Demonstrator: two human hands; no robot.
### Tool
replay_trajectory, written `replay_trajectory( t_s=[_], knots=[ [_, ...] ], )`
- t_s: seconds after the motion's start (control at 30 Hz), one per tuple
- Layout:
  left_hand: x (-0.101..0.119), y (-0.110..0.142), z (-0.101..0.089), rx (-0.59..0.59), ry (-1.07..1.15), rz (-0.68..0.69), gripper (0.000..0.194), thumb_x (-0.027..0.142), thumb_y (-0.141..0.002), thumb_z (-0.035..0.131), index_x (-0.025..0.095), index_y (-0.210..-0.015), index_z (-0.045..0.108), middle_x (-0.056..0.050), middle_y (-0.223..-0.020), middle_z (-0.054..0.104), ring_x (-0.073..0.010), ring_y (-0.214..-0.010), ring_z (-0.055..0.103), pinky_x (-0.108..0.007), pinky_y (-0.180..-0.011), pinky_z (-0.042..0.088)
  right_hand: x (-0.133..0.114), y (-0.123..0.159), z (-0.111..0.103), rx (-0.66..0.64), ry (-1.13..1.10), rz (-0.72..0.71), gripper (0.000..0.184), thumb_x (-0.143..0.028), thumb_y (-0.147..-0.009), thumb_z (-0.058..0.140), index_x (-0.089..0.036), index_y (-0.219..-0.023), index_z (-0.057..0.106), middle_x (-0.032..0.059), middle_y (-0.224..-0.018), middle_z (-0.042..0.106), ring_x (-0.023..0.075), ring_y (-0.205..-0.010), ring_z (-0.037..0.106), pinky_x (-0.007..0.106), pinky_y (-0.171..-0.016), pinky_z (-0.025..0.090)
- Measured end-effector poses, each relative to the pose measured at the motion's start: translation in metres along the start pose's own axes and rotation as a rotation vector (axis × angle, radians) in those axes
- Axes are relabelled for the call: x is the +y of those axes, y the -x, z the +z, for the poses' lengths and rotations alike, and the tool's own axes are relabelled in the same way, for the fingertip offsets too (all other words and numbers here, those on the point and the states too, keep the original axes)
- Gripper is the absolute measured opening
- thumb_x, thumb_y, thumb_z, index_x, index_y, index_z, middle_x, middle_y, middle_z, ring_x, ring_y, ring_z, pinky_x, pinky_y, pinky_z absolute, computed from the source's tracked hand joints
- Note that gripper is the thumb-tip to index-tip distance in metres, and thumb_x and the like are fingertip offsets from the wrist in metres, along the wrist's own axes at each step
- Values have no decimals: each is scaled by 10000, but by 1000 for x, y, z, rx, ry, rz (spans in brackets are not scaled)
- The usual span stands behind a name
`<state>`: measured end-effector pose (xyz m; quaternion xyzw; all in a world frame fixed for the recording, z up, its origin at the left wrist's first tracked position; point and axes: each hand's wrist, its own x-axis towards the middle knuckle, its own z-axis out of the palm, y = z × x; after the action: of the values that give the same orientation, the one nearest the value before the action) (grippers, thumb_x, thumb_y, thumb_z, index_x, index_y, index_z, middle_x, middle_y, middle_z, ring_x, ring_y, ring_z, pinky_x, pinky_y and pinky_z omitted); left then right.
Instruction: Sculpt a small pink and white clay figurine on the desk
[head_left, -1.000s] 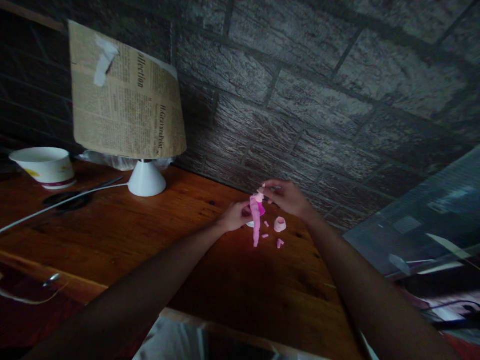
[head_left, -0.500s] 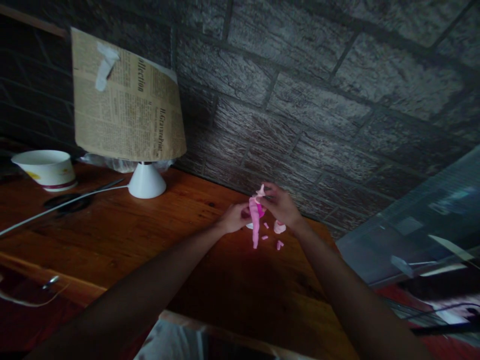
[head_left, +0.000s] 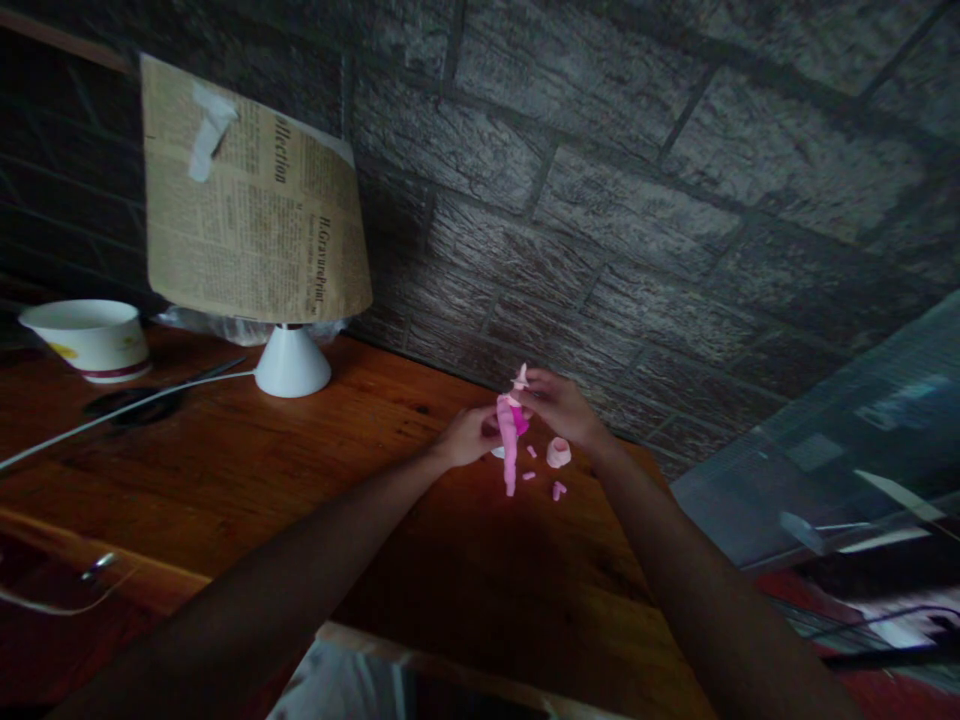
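Observation:
Between my hands is a small pink clay figure [head_left: 508, 445], with a long pale-pink strip hanging down its front, a darker magenta part behind and a pointed light-pink top. My left hand [head_left: 469, 437] grips it from the left, fingers closed at its middle. From the upper right, my right hand [head_left: 559, 405] pinches near its top, fingertips by the pointed piece. A hollow light-pink clay cup shape [head_left: 558, 452] stands on the table under my right wrist. Several small pink clay bits [head_left: 559, 490] lie in front of it. Something white shows partly behind the left fingers.
A lamp [head_left: 292, 362] with a newspaper-print shade stands at the left, its white cord crossing the wooden table [head_left: 360, 420]. Black scissors [head_left: 142, 402] and a paper cup [head_left: 94, 342] lie farther left. A stone-brick wall [head_left: 517, 240] rises behind; a glass panel [head_left: 847, 430] is at right.
My right hand has shifted slightly up and left, showing more of the magenta part and the cup shape's hollow. My left hand keeps its hold.

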<state>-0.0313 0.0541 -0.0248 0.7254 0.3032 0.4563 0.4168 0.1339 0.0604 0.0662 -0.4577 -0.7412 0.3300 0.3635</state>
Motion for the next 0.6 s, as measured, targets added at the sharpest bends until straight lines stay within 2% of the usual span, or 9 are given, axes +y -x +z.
replay_trajectory(
  t_s=[0.17,0.3,0.4,0.53,0.6],
  knots=[
    [2,1,0,5,-5,-12,289,195,-755,663,139,-1038,672,-58,-877,747,-162,-744,682,-246,-674,504,-5,4,-1,33,-49,14,322,-332,-716,725,-199,-999,650,61,-987,717,190,-836,688,305,-686,574],
    [1,1,0,-6,-15,-28,309,199,-761,658,136,-1064,663,-73,-896,746,-171,-765,688,-261,-693,512,-9,8,-7,36,-19,17,365,-314,-689,748,-195,-1023,660,70,-1006,716,184,-807,687,308,-682,568],
    [0,0,0,-9,-36,-38,285,196,-766,653,130,-1043,664,-83,-899,745,-177,-774,691,-272,-708,517,-12,20,-8,122,-17,65,410,-355,-680,758,-186,-1039,655,86,-1035,707,167,-730,684,292,-636,555],
    [-1,0,0,-4,-30,-33,246,188,-765,647,132,-1004,660,-71,-877,743,-170,-756,690,-259,-678,521,-14,52,7,282,-44,165,477,-498,-723,707,-172,-1063,626,73,-912,709,141,-552,631,264,-478,498],
    [-2,1,0,-3,-29,-22,262,183,-759,650,131,-1016,658,-72,-882,743,-173,-765,692,-263,-684,526,-11,69,21,293,-94,180,476,-538,-747,674,-180,-1056,622,64,-896,702,135,-540,618,262,-461,496]
  ],
)
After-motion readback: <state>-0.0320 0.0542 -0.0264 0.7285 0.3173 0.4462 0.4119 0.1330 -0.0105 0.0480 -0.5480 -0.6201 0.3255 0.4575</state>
